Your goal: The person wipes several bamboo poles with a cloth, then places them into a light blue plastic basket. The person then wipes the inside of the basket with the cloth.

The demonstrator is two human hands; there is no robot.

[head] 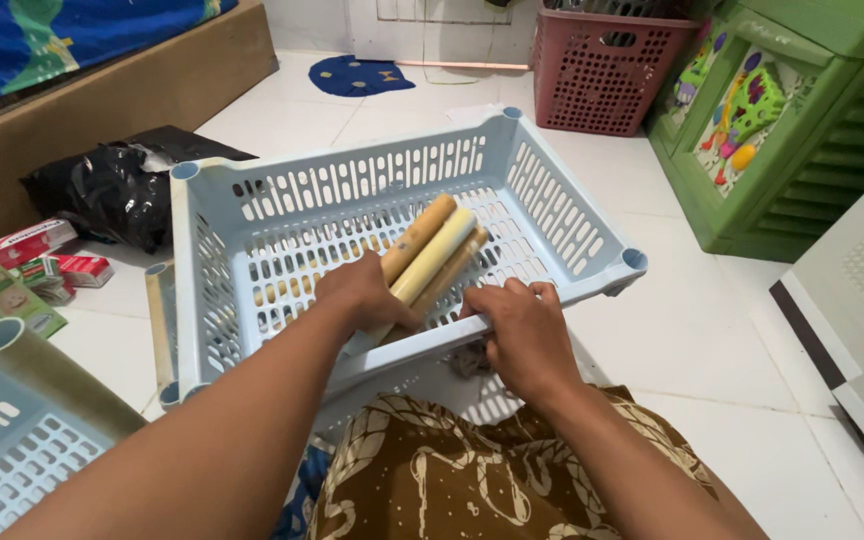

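Head view, frame centre: three tubes are gripped by the left hand; the basket rim is clasped by right hand fingers.

You have three tan tubes bunched in one pale blue basket tray, and a second such tray sits at your left. One more tube lies outside it. There is one red crate, one green cabinet and one black bag.

Pale blue tray is matt perforated plastic; the tan tubes look smooth; the white tiled floor is glossy.
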